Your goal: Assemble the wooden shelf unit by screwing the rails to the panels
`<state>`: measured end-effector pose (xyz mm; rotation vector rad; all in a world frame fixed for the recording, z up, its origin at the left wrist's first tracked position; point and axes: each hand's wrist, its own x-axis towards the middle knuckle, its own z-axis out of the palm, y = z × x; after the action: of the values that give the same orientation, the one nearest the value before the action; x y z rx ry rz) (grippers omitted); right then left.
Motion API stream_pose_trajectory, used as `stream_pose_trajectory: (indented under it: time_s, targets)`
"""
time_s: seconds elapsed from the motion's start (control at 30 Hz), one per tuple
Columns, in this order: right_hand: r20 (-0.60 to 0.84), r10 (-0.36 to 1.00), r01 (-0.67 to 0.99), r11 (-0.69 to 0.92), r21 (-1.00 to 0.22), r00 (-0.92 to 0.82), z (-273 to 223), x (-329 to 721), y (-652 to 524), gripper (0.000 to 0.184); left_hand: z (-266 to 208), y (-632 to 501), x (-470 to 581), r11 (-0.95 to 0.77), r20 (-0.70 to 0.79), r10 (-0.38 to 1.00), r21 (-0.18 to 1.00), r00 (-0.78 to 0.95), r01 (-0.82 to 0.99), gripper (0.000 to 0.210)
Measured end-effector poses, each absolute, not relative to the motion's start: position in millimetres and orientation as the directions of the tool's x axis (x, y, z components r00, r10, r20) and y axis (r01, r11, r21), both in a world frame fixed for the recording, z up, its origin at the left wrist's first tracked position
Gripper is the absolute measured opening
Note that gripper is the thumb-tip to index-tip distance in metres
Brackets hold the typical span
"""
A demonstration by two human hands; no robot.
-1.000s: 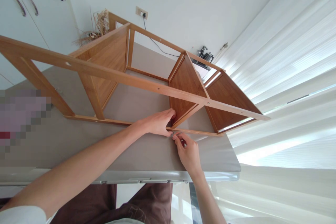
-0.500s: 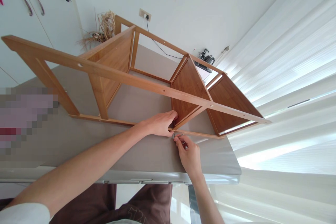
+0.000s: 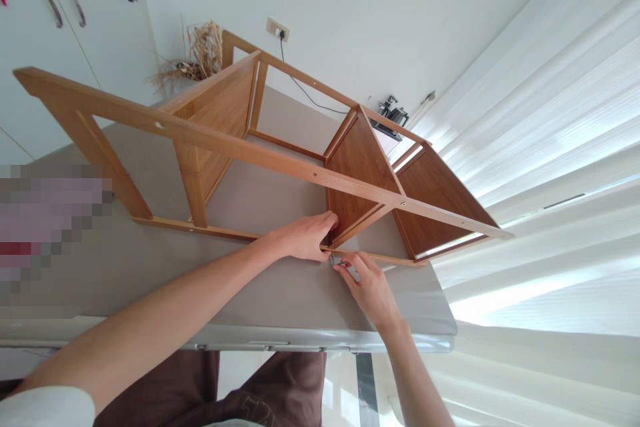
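Note:
A brown wooden shelf unit (image 3: pixel 280 159) lies on its side across the table. My left hand (image 3: pixel 309 235) is closed around the corner where the middle shelf board (image 3: pixel 363 159) meets the near lower rail, its fingertips behind the wood. Just right of it, my right hand (image 3: pixel 369 280) pinches a small thin metal tool, which looks like a hex key (image 3: pixel 334 260), at the outer face of that rail. The tool is mostly covered by my fingers, and the screw it meets is too small to make out.
The grey-covered table (image 3: pixel 280 300) ends at a front edge close to my body. Dried plants (image 3: pixel 204 53) stand behind the unit at left, and a dark device (image 3: pixel 393 113) lies beyond it. White curtains (image 3: pixel 560 213) hang at right, with cabinets (image 3: pixel 65 47) at far left.
My right hand has turned and shifted slightly right, its fingers lying more sideways around the small tool. My left hand keeps its hold, and the shelf unit stays in place.

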<state>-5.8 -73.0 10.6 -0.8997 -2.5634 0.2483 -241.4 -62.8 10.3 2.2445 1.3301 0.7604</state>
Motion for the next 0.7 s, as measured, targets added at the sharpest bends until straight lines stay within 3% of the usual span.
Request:
stream_pose_trajectory:
  time_s: [0.3, 0.7]
  targets:
    - [0.366, 0.540, 0.536, 0.835, -0.122, -0.758, 19, -9, -66, 0.017, 12, -64, -243, -0.454, 0.234, 0.886, 0.620, 0.401, 0.640, 0.036]
    - [0.388, 0.561, 0.542, 0.823, -0.169, -0.731, 1, -8, -72, 0.019, 14, -65, -242, -0.450, 0.236, 0.888, 0.625, 0.395, 0.638, 0.038]
